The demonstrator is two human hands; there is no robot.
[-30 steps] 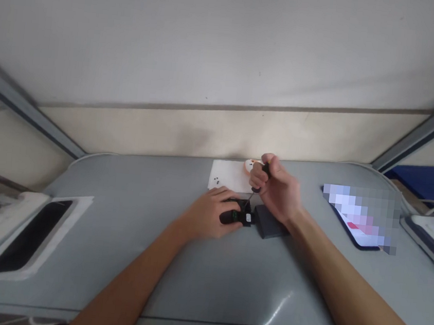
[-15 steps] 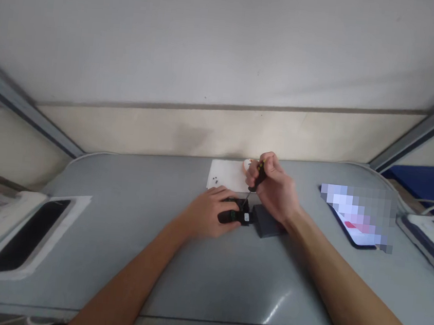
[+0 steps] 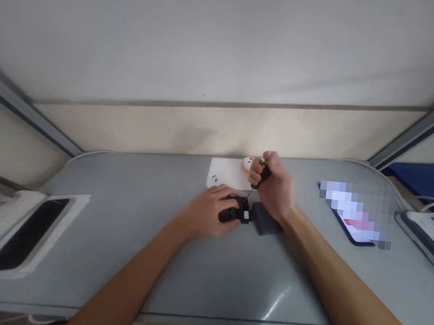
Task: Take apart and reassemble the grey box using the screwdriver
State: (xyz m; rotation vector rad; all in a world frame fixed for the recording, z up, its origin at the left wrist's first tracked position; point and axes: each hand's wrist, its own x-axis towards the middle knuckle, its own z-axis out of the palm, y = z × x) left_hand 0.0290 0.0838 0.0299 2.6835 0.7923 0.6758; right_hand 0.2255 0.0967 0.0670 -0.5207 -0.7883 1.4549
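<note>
In the head view, my left hand point(image 3: 209, 212) is closed round a small black device point(image 3: 243, 215) with a white label, pressing it on the grey table. A black-and-yellow screwdriver point(image 3: 264, 174) is gripped in my right hand point(image 3: 278, 187), its thin shaft slanting down and left to the device. Whether the tip sits in a screw is too small to tell. A dark flat block point(image 3: 267, 222) lies under my right wrist, beside the device. Behind the hands is a white sheet point(image 3: 227, 171) with several tiny dark pieces point(image 3: 214, 178) and a small round orange-and-white item point(image 3: 248, 163).
A lit phone point(image 3: 354, 218), partly pixelated, lies to the right, with a white power strip point(image 3: 426, 236) beyond it. At the left a black phone-like slab point(image 3: 29, 236) rests on white paper. The wall point(image 3: 205, 130) rises behind the table point(image 3: 140, 190).
My right hand has tilted slightly and uncovered more of the round orange-and-white item. My left hand stays on the device. The whole view has shifted a little.
</note>
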